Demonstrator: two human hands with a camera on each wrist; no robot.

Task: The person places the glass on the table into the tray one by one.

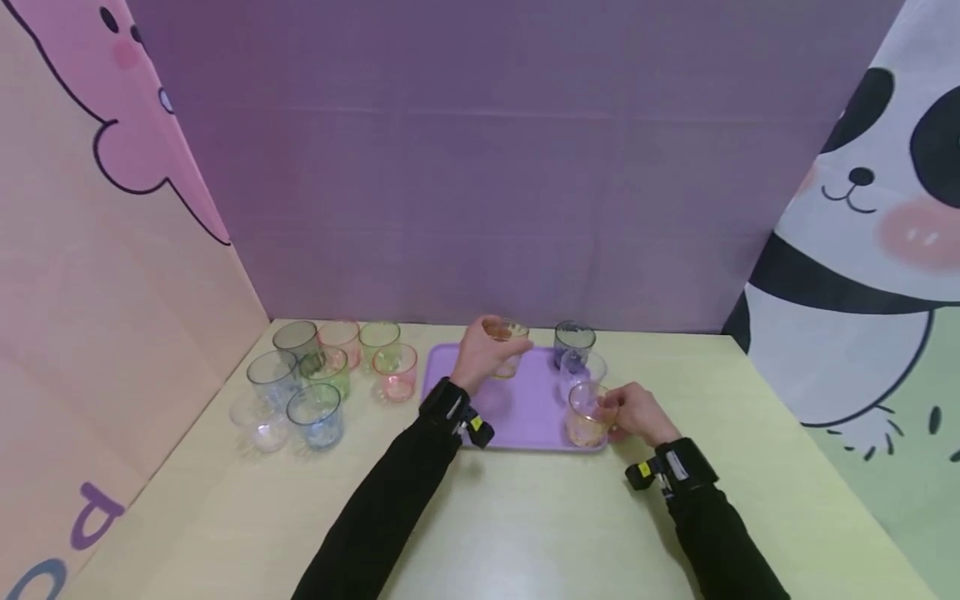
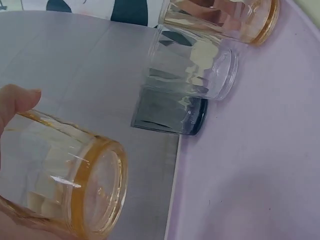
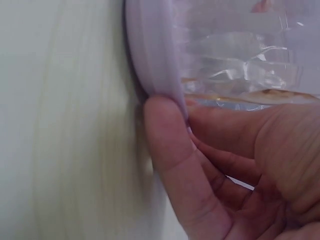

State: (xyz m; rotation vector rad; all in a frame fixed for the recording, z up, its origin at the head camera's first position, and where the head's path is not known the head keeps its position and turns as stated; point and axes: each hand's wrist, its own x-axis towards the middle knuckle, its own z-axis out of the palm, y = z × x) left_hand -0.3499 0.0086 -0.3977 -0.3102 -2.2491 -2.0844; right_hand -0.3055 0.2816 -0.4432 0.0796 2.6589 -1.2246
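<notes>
Holding a glass (image 1: 510, 363) over the tray (image 1: 525, 417), probably mid-placing.
Left fingers (image 2: 22, 100) curl round it, tray below; right fingers (image 3: 172, 135) pinch the tray's edge, another glass (image 1: 587, 421) beside them; next likely needs gentle lowering.

Head view forward-down, wrist views close, tray (image 1: 525, 421) in all
</notes>
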